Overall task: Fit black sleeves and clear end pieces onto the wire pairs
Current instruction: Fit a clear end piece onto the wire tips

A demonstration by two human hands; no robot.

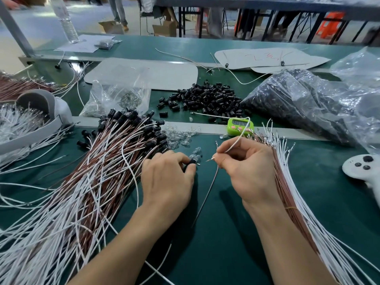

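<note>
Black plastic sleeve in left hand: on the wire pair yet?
No: the left hand pinches the small black plastic sleeve clear of the tip of the white-and-brown wire pair pinched in the right hand.

Matt green tabletop (236, 233); glossy crinkled plastic bag (308, 103); matt black sleeves (207, 97).

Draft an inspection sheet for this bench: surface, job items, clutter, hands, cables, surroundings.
Surface: green mat, with a grey rail across it.
Job's things: loose sleeves; clear pieces; finished wires on the left; bare wires on the right; stock bag.
Clutter: green timer, white controller, bottle.
Hands: left hand pinches a sleeve; right hand pinches a wire pair.
Cables: stray white wire on the far mat.
Surroundings: other benches, cardboard boxes, people's legs.
</note>
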